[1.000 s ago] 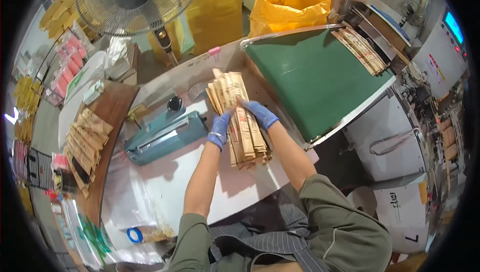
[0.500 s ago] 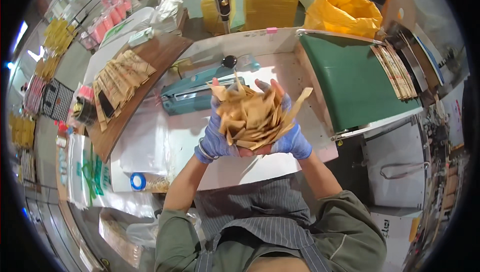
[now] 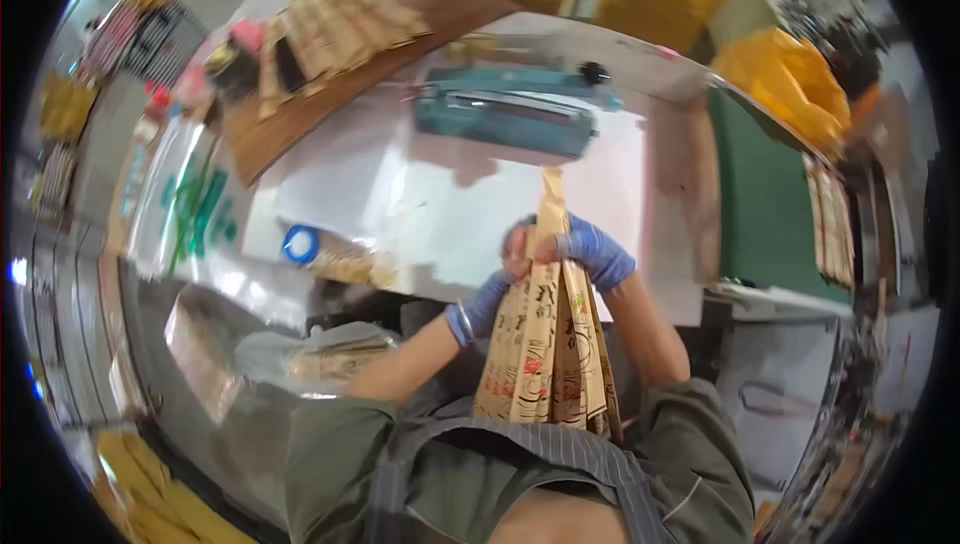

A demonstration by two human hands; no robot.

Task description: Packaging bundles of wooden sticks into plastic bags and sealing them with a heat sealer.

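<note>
A bundle of long brown paper packets with red and black print slants from the table's near side back toward my apron. My left hand, in a blue fingerless glove with a band at the wrist, is closed on the bundle's far end from the left. From the right, my right hand, gloved alike, grips the same end. One packet tip sticks up past my fingers. The near ends fan out over my lap. Beyond my hands lies a teal bag sealer with a black knob.
More paper packets lie fanned on a brown board at the far left. A roll of tape with a blue core rests at the table's left edge. On the right are a green panel, stacked packets and a yellow bag.
The bundle has tipped from end-on between my spread palms to lying lengthwise toward me. My hands have drawn nearer and closed round its far end. The view has shifted.
</note>
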